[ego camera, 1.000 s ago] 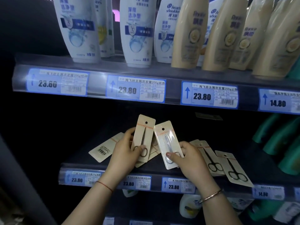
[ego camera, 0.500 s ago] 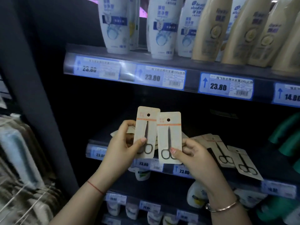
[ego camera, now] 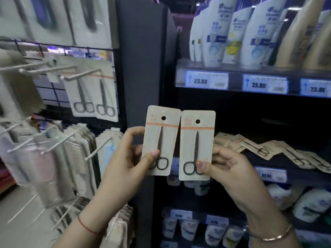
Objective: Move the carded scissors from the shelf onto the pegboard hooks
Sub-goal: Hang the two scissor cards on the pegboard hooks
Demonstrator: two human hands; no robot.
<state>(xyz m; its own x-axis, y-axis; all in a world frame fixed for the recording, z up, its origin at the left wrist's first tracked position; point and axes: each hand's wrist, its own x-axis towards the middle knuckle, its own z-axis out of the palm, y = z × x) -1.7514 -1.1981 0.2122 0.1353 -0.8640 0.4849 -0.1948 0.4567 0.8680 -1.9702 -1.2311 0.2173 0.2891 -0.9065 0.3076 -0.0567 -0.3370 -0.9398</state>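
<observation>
A beige cardboard card with small dark metal scissors sealed under clear film is pinched by the left hand. The thumb is pressed on the front over one finger ring, and the other fingers are curled behind the card. A second beige scissors card of the same kind is gripped by the right hand in the same manner, with the thumb on the front at the rings and the fingers curled behind the right edge. Both cards are held upright and side by side in mid-air, round hang holes uppermost, in front of a dark grey upright post.

To the left, blurred white metal pegboard hooks are seen projecting from a black wire grid, and two matching hung scissors cards are displayed at its upper right. To the right, more loose beige scissors cards are spread overlapping on the dark lower shelf. White and tan shampoo bottles are lined up on the shelf above, over blue price labels. A red thread is worn on the left wrist and a gold bangle on the right.
</observation>
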